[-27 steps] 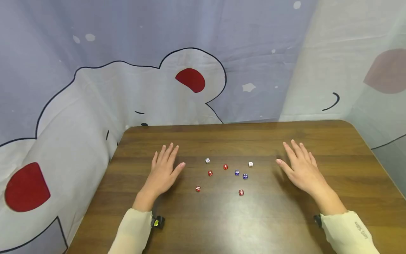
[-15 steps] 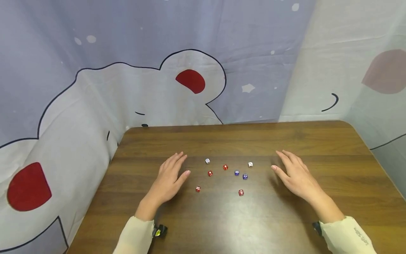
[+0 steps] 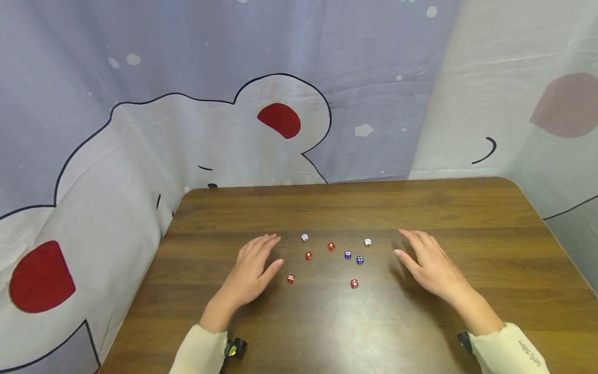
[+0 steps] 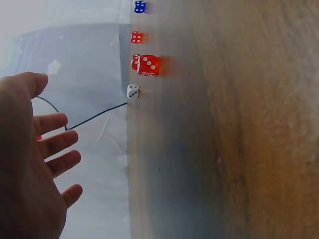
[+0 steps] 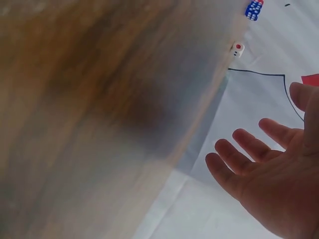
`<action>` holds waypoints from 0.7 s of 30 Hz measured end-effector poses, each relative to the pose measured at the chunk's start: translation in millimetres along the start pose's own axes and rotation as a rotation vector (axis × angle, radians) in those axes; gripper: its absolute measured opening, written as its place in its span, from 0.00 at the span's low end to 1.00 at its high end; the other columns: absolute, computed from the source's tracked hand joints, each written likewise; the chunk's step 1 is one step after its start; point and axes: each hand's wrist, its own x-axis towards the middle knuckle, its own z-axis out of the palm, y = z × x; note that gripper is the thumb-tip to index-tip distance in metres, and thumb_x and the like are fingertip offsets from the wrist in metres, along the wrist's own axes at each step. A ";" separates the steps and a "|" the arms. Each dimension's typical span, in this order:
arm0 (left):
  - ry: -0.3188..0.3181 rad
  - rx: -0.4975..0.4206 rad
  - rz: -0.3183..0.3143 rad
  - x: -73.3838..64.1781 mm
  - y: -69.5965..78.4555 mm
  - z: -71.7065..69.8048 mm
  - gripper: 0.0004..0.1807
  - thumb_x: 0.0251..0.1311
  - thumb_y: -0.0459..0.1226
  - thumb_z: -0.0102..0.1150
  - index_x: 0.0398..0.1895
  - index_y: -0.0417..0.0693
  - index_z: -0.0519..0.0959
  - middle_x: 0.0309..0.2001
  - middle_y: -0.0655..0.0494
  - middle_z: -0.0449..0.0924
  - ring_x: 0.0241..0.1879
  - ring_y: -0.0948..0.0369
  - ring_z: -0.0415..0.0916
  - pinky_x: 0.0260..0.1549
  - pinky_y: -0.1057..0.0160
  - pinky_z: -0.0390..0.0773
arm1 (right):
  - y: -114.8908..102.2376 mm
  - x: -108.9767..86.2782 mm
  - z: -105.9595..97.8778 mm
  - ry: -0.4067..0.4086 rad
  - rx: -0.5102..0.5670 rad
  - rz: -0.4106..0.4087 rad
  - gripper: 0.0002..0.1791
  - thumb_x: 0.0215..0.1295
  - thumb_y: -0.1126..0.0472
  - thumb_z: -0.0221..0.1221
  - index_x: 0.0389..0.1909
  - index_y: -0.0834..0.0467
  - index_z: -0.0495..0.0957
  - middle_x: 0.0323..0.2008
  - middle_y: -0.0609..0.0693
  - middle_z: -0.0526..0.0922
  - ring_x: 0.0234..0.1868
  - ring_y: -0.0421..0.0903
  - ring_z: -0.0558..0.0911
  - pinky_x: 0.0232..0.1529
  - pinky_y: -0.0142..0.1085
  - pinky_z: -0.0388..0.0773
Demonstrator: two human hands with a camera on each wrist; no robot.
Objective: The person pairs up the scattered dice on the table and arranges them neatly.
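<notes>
Several small dice lie scattered on the wooden table (image 3: 308, 332). To the left are a white die (image 3: 305, 238), a red die (image 3: 309, 255) and another red die (image 3: 291, 279) nearer the front. A third red die (image 3: 331, 246) is in the middle, with two blue dice (image 3: 348, 254) beside it. Farther right lie a white die (image 3: 368, 242) and, toward the front, a red die (image 3: 354, 284). My left hand (image 3: 249, 272) hovers left of the dice, fingers extended and holding nothing. On the other side my right hand (image 3: 434, 267) is likewise empty, its thumb toward the dice.
A patterned curtain (image 3: 374, 93) hangs behind the table and along both sides. Each wrist carries a small dark camera, seen as the left camera (image 3: 235, 348) and the right camera (image 3: 464, 342) by the pale sleeves.
Both hands have come inward toward the dice and slightly nearer the front, their fingers turning more toward each other. The dice have stayed where they were.
</notes>
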 end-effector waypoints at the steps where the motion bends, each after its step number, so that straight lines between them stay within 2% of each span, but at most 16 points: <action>1: 0.001 0.001 0.005 -0.7 0.3 0.1 0.29 0.75 0.51 0.50 0.72 0.46 0.68 0.71 0.47 0.68 0.72 0.47 0.61 0.69 0.38 0.54 | -0.6 -0.3 0.0 -0.002 0.003 0.001 0.31 0.77 0.47 0.53 0.72 0.61 0.64 0.66 0.65 0.69 0.67 0.66 0.67 0.63 0.65 0.63; 9: 0.014 0.012 0.050 -4.3 3.0 0.7 0.24 0.74 0.48 0.53 0.66 0.46 0.73 0.65 0.51 0.73 0.66 0.50 0.66 0.66 0.40 0.59 | -7.8 -3.0 1.4 -0.015 0.006 -0.004 0.30 0.77 0.47 0.53 0.71 0.61 0.66 0.65 0.64 0.71 0.66 0.64 0.68 0.63 0.63 0.65; 21: -0.061 0.041 0.042 -7.3 2.9 4.4 0.19 0.66 0.45 0.61 0.57 0.49 0.79 0.55 0.57 0.76 0.60 0.54 0.70 0.66 0.44 0.62 | -17.6 -6.9 9.9 -0.016 0.019 -0.024 0.28 0.77 0.47 0.54 0.67 0.61 0.70 0.61 0.61 0.75 0.65 0.61 0.71 0.63 0.61 0.66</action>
